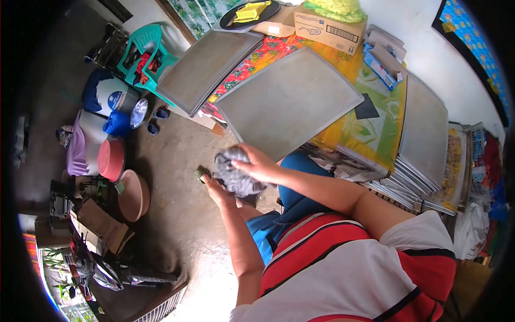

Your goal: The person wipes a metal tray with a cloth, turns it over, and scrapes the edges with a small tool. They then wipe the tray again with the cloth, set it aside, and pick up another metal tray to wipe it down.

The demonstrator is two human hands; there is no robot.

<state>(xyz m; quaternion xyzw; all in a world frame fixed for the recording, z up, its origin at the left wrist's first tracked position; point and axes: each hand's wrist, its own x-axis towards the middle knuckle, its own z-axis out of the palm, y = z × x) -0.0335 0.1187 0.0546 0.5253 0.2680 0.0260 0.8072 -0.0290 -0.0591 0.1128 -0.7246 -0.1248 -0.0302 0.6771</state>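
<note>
My right hand (257,164) is closed on a crumpled grey cloth (232,176), which hangs in folds over the floor. Close below it, my left hand (219,191) has its fingers around a small dark green scouring pad (200,173). The cloth overlaps the edge of the left hand in this view. Just beyond my hands, a flat grey metal tray (289,96) with a raised rim lies on a table with a flowered cloth (335,129), its near corner jutting past the table edge.
Another grey tray (209,70) lies at the table's left. Several trays are stacked (424,134) at the right. Cardboard boxes (327,29) and a round black tray (252,13) stand at the back. A green chair (145,51), basins (134,196) and a motorbike (102,273) are leftward.
</note>
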